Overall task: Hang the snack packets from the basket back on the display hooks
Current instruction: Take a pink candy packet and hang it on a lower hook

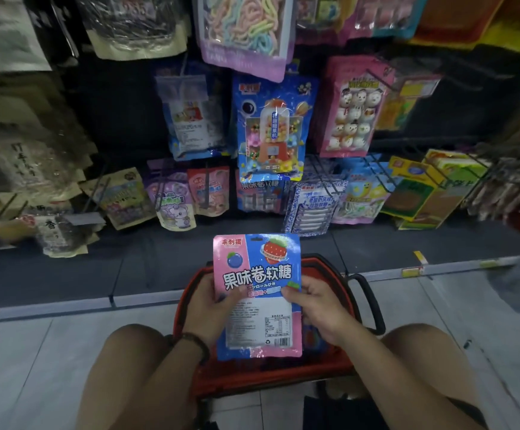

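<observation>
I hold a pink and blue snack packet upright over the red basket, its strawberry front facing me. A second matching packet shows its white label side just below it. My left hand grips the left edge, thumb on the front. My right hand pinches the right edge. On the display in front hang a row of packets, among them a matching blue packet on a hook directly ahead.
Black display hooks stick out toward me at the lower right. A blue gumball-machine packet and a pink snowman packet hang above. A dark base shelf runs below the display. My knees flank the basket on the tiled floor.
</observation>
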A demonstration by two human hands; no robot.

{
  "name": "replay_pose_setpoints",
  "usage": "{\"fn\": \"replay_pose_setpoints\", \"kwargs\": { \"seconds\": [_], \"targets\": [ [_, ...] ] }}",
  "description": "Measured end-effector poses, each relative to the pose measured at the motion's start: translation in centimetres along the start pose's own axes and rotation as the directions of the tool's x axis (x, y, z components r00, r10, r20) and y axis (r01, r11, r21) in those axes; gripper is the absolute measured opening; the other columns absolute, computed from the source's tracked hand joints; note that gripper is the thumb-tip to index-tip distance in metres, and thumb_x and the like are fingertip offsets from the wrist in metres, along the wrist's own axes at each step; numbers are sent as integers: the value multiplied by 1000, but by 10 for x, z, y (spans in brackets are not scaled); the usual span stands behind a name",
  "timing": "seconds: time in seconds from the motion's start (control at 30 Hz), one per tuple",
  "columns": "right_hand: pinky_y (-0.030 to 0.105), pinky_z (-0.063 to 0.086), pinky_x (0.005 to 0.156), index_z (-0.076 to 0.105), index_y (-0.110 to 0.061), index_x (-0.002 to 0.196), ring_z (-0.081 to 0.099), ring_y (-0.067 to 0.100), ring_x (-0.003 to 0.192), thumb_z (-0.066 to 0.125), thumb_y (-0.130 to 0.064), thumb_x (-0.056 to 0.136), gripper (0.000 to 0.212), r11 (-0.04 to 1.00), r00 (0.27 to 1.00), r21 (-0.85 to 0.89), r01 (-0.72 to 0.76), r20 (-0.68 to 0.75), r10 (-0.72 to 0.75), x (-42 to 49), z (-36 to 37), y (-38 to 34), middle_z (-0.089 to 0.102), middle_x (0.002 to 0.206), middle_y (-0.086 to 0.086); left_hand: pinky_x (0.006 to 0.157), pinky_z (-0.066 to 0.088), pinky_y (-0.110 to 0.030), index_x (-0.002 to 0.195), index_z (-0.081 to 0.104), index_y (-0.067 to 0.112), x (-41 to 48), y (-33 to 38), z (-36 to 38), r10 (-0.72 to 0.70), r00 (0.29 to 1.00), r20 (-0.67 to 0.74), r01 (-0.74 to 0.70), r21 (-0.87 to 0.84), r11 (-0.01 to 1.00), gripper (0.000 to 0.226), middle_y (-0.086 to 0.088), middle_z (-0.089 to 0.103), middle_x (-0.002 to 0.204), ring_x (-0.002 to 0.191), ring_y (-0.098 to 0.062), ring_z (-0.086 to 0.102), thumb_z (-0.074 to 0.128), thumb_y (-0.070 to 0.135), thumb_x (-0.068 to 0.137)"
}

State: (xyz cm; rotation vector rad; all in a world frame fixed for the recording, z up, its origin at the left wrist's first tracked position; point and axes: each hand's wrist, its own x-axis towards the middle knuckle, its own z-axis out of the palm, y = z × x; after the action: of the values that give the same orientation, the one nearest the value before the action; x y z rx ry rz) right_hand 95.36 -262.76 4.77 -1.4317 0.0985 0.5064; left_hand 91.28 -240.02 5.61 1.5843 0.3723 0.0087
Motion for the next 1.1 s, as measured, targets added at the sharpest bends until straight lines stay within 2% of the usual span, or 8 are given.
{"fn": "replay_pose_setpoints", "kwargs": {
  "seconds": [0.1,0.17,0.27,0.43,0.63,0.83,0.97,1.1],
  "targets": [
    [32,62,73,77,-9,114,78,33,105,72,-8,98,16,994,990,-11,110,-89,-111,4,7,-1,82,112,10,81,55,-32,107,53,22,-13,-4,10,161,960,-227,-98,268,959,53,4,63,106,95,-13,65,94,17,73],
    [32,62,82,80,-14,111,79,28,104,76,-6,95,19,981,976,-33,189,-105,-191,4,18,-5,83,110,7,84,52,-32,105,55,26,-22,-8,19,285,951,-116,-225,372,901,52,7,59,108,101,-10,60,91,16,70],
    [34,63,84,82,-17,104,79,21,96,80,-10,92,14,963,960,-100,250,-102,-260,4,32,-7,83,102,7,91,57,-31,125,52,33,-28,-2,38,184,978,102,-200,183,963,70,11,58,127,117,-1,59,86,24,63],
    [23,61,76,85,-26,100,77,12,92,71,-21,99,15,963,968,-90,252,30,-251,0,43,-14,83,103,2,86,60,-29,119,65,25,-14,8,50,146,989,1,-146,-73,987,40,7,78,111,104,-13,74,79,9,86],
    [21,53,80,70,-38,122,70,11,96,83,-29,92,34,935,898,-265,234,-310,-312,20,-10,-39,70,105,-3,88,58,-32,104,77,21,11,12,23,-27,999,42,28,-26,999,10,6,81,103,100,-16,76,75,21,94],
    [27,61,73,82,-25,110,80,21,96,77,-17,97,16,964,958,-105,243,-127,-255,41,-26,-48,83,106,3,91,60,-33,116,70,25,30,23,19,36,983,180,-45,42,998,27,6,80,112,104,-12,75,79,19,91],
    [34,62,75,86,-24,93,80,20,86,80,-15,94,12,956,927,-102,275,-236,-292,60,-31,-49,84,96,6,87,59,-31,101,75,25,53,31,28,100,991,94,-114,165,980,6,9,80,101,97,-10,75,69,27,99],
    [50,61,85,85,-13,91,78,38,84,80,-18,95,8,940,907,-195,279,-268,-325,87,-45,-47,82,86,14,68,46,-39,61,46,26,85,38,35,215,974,-70,-159,465,871,44,3,49,71,66,-16,50,74,39,93]
  ]
}}
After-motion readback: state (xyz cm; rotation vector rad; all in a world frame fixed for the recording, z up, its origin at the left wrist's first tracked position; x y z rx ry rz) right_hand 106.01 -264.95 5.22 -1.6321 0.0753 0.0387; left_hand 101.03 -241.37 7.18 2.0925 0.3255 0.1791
